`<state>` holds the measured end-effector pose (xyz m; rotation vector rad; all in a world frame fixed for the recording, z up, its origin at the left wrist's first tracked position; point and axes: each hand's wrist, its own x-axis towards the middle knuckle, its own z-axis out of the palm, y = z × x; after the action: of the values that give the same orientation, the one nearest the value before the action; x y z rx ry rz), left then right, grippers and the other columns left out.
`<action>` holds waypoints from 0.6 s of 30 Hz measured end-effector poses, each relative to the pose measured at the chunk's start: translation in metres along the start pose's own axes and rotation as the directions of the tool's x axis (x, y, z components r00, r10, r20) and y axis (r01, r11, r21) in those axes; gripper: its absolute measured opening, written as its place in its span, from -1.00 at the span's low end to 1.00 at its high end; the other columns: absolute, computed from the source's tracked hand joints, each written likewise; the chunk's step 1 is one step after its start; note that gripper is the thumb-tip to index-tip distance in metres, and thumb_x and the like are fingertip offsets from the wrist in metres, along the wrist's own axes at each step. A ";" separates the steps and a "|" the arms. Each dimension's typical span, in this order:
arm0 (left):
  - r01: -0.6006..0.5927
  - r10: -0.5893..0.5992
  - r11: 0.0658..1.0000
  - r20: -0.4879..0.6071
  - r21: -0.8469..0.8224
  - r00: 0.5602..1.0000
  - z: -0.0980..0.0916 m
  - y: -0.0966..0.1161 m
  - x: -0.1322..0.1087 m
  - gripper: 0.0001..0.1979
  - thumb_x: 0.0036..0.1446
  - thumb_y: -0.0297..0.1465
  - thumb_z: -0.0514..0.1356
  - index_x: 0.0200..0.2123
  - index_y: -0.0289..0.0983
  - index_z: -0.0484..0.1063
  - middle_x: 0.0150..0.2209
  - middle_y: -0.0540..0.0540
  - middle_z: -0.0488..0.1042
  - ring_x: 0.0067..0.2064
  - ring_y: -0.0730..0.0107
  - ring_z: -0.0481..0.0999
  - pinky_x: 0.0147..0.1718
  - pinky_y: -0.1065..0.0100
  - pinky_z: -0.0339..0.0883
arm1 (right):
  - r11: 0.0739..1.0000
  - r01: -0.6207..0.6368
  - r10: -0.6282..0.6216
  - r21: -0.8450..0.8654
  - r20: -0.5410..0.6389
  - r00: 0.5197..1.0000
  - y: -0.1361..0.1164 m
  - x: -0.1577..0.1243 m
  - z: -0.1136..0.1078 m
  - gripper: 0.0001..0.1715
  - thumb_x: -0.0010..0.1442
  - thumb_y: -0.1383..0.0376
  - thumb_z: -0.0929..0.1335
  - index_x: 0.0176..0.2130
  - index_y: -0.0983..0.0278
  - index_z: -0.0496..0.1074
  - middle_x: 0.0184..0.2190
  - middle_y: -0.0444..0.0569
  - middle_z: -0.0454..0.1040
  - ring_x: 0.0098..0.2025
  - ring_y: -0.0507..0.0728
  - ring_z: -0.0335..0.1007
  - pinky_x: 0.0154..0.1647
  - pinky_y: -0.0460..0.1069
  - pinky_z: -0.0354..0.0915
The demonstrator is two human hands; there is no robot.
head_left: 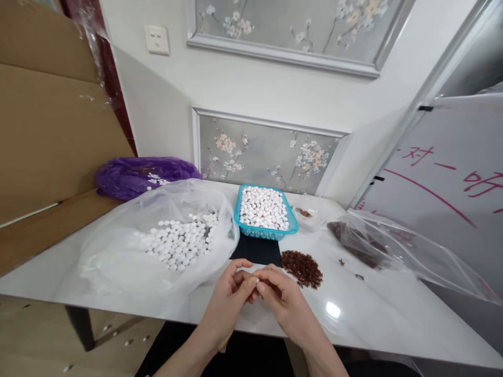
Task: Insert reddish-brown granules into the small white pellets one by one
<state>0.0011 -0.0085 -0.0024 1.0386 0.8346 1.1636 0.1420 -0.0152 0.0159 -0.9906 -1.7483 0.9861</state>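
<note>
Where the tabletop (373, 319) runs out to the far left of the blue basket (291, 222), brown cardboard (51, 136) stands upright. Nearer to the basket, though still to its left and a little farther back than its near edge, lies a crumpled purple bag (149, 175) with some small white pieces on it. Small white balls (128, 343) are scattered on the floor, lower left of the basket. A big translucent bag (113, 262) spreads just left of the basket, its mouth open toward it and many white balls (181, 243) inside.

The basket itself is heaped with white balls (264, 208); a dark mat (255, 251) lies at its near side. Closer to the person than the basket, the left hand (227, 293) has its forefinger arched up and its thumb pressed against a small white piece (258, 280), with the other fingers curled beneath. From the right, the right hand (282, 296) pinches that same piece between thumb and forefinger. The fingers partly cover it.

Right of the basket and nearer is a loose pile of reddish-brown bits (302, 269). A thin clear wrapper (320, 217) sits just right of the basket; farther right lie a clear bag of dark brown contents (361, 243), two stray bits (341, 262) before it, and a whiteboard (444, 136) with red writing.
</note>
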 end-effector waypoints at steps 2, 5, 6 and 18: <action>-0.022 0.022 0.999 -0.021 0.032 1.000 0.001 0.001 -0.006 -0.75 0.12 -0.29 0.13 -0.13 -0.23 0.26 -0.43 0.02 0.39 -0.43 0.46 0.36 -0.39 0.39 0.25 | 0.998 0.037 -0.039 -0.057 -0.032 0.999 -0.001 0.005 -0.002 -0.78 0.24 0.28 0.24 -0.26 0.26 0.46 -0.39 -0.07 0.35 -0.35 0.06 0.31 -0.32 -0.06 0.25; -0.084 0.085 0.986 -0.003 0.146 0.996 -0.001 0.015 -0.017 -0.67 0.13 -0.27 0.10 -0.03 -0.19 0.25 -0.19 -0.13 0.43 -0.39 0.41 0.44 -0.35 0.32 0.32 | 0.988 0.028 -0.057 -0.149 -0.192 0.980 -0.002 0.019 -0.015 -0.77 0.20 0.22 0.28 -0.20 0.27 0.44 -0.39 -0.07 0.37 -0.39 0.06 0.30 -0.37 -0.07 0.22; -0.120 0.121 0.965 0.009 0.231 0.993 -0.005 0.025 -0.020 -0.66 0.13 -0.27 0.10 -0.01 -0.18 0.27 -0.16 -0.14 0.43 -0.38 0.39 0.45 -0.34 0.30 0.33 | 0.983 0.006 -0.054 -0.184 -0.257 0.965 -0.001 0.027 -0.022 -0.75 0.19 0.19 0.28 -0.19 0.27 0.43 -0.43 -0.08 0.37 -0.42 0.06 0.28 -0.39 -0.07 0.22; -0.109 0.161 0.180 0.080 0.978 0.984 -0.100 0.099 0.011 -0.67 0.04 -0.47 0.01 -0.23 -0.20 0.52 -0.17 -0.16 0.55 -0.10 0.05 0.45 -0.13 0.17 0.22 | 0.900 -0.179 -0.027 -0.397 -0.461 0.887 0.028 0.105 -0.064 -0.59 0.10 0.30 0.23 -0.09 0.35 0.45 -0.29 0.08 0.55 -0.44 0.11 0.48 -0.34 0.01 0.33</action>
<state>-0.1202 0.0301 0.0593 2.2231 1.6591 0.6462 0.1761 0.1033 0.0417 -1.4524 -1.5501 0.3535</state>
